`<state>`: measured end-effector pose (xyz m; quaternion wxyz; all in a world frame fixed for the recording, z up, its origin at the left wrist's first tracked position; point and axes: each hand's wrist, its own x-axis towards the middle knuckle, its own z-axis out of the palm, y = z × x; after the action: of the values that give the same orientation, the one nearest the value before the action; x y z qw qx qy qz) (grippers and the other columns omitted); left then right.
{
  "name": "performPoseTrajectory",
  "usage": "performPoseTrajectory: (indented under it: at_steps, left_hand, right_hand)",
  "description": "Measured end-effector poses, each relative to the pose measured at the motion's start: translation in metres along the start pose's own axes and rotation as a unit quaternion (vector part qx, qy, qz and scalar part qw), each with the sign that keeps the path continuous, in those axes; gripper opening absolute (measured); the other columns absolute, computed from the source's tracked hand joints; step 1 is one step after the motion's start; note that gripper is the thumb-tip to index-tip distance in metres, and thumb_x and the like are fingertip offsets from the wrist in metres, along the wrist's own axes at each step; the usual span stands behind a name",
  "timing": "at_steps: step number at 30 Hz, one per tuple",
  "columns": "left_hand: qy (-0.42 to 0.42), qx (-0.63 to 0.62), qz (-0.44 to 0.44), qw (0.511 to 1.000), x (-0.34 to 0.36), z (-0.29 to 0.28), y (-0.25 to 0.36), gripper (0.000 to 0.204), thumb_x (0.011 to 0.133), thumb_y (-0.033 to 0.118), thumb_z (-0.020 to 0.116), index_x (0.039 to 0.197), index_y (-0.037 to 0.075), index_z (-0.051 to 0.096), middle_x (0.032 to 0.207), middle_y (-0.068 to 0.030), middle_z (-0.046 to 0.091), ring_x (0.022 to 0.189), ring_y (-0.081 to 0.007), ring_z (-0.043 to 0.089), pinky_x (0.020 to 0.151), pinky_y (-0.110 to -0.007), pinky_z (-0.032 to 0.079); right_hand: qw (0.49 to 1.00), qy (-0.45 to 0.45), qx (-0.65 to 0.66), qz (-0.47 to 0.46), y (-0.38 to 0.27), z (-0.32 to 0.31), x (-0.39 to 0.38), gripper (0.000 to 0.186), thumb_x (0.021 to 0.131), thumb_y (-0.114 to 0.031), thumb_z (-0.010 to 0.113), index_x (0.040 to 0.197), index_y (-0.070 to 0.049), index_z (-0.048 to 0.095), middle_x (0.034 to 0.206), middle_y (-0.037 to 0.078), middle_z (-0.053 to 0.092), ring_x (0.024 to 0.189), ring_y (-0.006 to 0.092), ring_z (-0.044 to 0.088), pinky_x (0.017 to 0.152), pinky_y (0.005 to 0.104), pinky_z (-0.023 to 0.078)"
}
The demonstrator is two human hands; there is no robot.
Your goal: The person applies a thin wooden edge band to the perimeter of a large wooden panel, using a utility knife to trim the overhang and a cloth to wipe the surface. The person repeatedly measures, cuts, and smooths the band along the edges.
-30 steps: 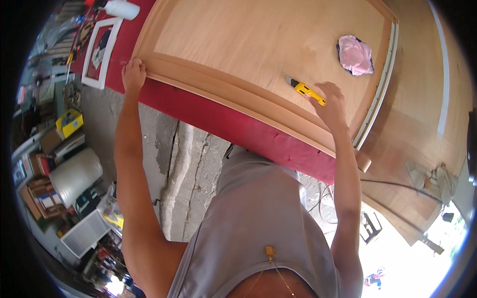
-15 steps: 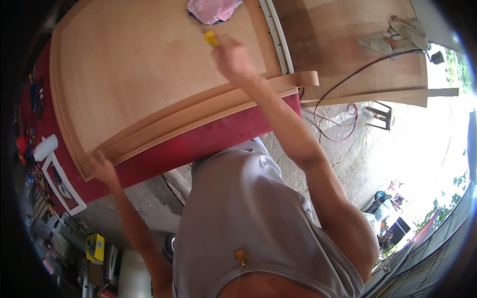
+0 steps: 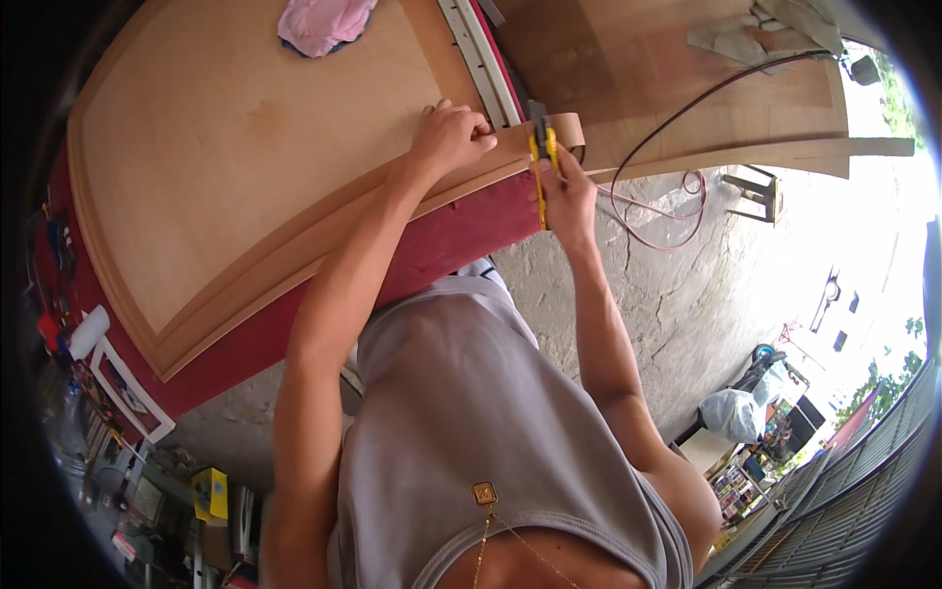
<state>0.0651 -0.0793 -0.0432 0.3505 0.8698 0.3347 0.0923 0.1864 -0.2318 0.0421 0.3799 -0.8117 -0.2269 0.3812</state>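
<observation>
My right hand (image 3: 570,201) is wrapped round a yellow and black utility knife (image 3: 541,147), its blade end pointing away from me. The knife is by the curled free end (image 3: 567,129) of a thin wood strip, which runs along the near edge of a large pale wood panel (image 3: 294,147). Resting on the panel near its right corner, my left hand (image 3: 451,142) has its fingers curled in. Whatever is between those fingers is hidden. A pink cloth (image 3: 326,22) lies on the panel's far part.
The panel rests on a red-covered table (image 3: 471,228). A white rail (image 3: 486,69) runs along its right side. Further right are another wood sheet (image 3: 628,88), a dark hose (image 3: 677,113) and a small stool (image 3: 754,194). A white frame (image 3: 128,393) sits at the left.
My right hand has come back from near the pink cloth to the strip's right end with the knife. My left hand has moved from the panel's near left corner to its right corner.
</observation>
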Motion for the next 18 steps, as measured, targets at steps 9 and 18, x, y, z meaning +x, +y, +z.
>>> performPoseTrajectory:
  at_steps: [9, 18]
  left_hand:
    - [-0.034, 0.048, -0.004, 0.998, 0.021, 0.019, 0.000, 0.016, 0.079, 0.037, 0.073, 0.079, 0.021, 0.075, 0.087, 0.0016, 0.068, 0.097, -0.0219, 0.057, 0.090, -0.044, 0.037]
    - [-0.060, 0.037, -0.021, 0.997, 0.023, 0.015, 0.002, 0.015, 0.079, 0.037, 0.073, 0.078, 0.023, 0.075, 0.087, 0.0035, 0.068, 0.096, -0.0200, 0.056, 0.090, -0.042, 0.033]
  right_hand:
    - [0.959, 0.033, -0.248, -0.135, 0.030, 0.004, 0.007, 0.031, 0.095, -0.021, 0.059, 0.120, -0.002, 0.057, 0.095, 0.026, 0.067, 0.089, 0.0435, 0.065, 0.075, 0.0456, 0.052]
    - [0.953, 0.018, -0.258, -0.160, 0.030, -0.001, 0.009, 0.030, 0.094, -0.018, 0.059, 0.120, -0.003, 0.057, 0.096, 0.025, 0.067, 0.088, 0.0438, 0.065, 0.073, 0.0454, 0.053]
